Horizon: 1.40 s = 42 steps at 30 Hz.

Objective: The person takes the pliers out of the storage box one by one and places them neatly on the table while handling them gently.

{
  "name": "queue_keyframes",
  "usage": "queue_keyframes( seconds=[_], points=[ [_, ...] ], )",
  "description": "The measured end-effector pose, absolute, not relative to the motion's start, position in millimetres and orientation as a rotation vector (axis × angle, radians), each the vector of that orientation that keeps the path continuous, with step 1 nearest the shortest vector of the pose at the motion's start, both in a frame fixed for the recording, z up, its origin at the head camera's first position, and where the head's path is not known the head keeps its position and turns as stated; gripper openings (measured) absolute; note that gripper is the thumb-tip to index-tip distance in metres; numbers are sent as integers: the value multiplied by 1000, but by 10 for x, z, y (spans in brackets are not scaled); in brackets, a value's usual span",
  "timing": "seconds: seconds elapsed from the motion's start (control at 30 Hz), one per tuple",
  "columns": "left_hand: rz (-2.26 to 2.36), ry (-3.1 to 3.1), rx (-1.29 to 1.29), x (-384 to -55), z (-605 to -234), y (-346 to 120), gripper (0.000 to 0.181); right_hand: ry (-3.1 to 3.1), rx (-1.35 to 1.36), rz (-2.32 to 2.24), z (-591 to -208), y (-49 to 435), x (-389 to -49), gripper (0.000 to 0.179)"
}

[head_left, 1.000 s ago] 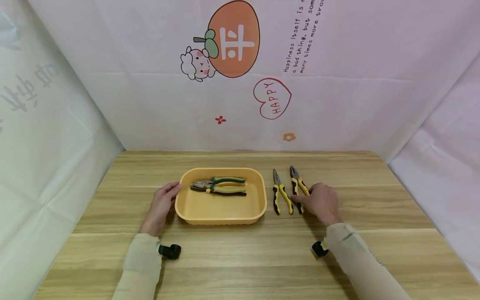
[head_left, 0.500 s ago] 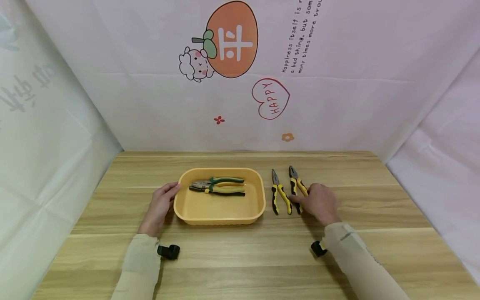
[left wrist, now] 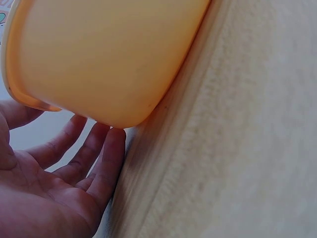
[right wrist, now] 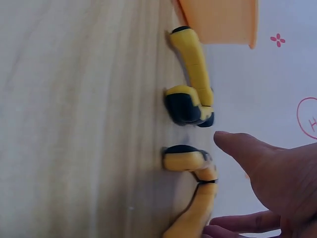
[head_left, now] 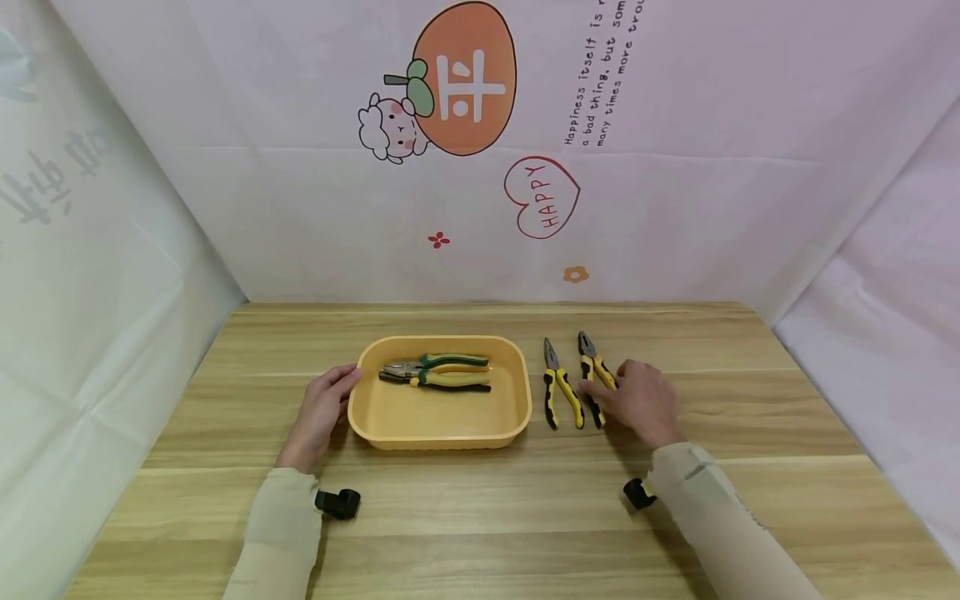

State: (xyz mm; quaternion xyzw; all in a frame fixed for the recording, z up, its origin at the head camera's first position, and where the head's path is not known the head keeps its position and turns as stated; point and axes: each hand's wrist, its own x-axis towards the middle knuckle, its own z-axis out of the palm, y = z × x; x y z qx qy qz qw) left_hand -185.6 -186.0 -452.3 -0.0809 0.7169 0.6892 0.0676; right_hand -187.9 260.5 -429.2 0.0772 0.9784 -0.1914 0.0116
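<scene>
A shallow yellow tray [head_left: 435, 423] holds two pairs of pliers: one with green handles [head_left: 459, 360], the other with yellow-and-black handles [head_left: 456, 380]. At the tray's left end, my left hand [head_left: 318, 417] touches the outer wall with relaxed fingertips, as the left wrist view shows. To the tray's right lie yellow-and-black long-nose pliers [head_left: 553, 365], handles spread. Beside them are yellow-and-black combination pliers [head_left: 587, 367], and my right hand [head_left: 643, 402] hovers over their handles. In the right wrist view its thumb [right wrist: 237, 144] stands apart from the handles; any fingertip contact is unclear.
Everything sits on a wood-grain table [head_left: 480, 517]. A white printed cloth [head_left: 675, 225] hangs behind the table's far edge, with more white cloth at both sides. Black wrist cameras are strapped to both arms.
The right hand has shifted slightly, its thumb a little higher above the combination pliers. The left hand and tray hold their place; the head view moved a touch.
</scene>
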Motion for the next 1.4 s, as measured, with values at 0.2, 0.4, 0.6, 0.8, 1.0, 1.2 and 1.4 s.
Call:
queue_keyframes(
  seconds=[0.2,0.4,0.6,0.8,1.0,1.2,1.4],
  points=[
    [2069,2154,-234,-1857,-4538,-1870,50,3065,228,-626,-4163,2601,-1876,86],
    [2067,2156,-231,-1858,-4534,-1869,51,3156,137,-655,-4026,2599,-1865,80],
    [2065,2160,-246,-1866,-4535,-1865,50,3182,42,-682,-3882,2602,-1861,69],
    [2068,2162,-242,-1860,-4533,-1863,50,3186,-29,-697,-3762,2593,-1851,65],
    [2064,2165,-243,-1859,-4526,-1862,51,3235,-110,-711,-3710,2582,-1857,61],
    [2068,2166,-238,-1866,-4537,-1865,50,3226,-142,-727,-3672,2570,-1866,57],
    [2066,2167,-231,-1868,-4542,-1865,50,3210,-156,-738,-3633,2525,-1866,57]
  ],
)
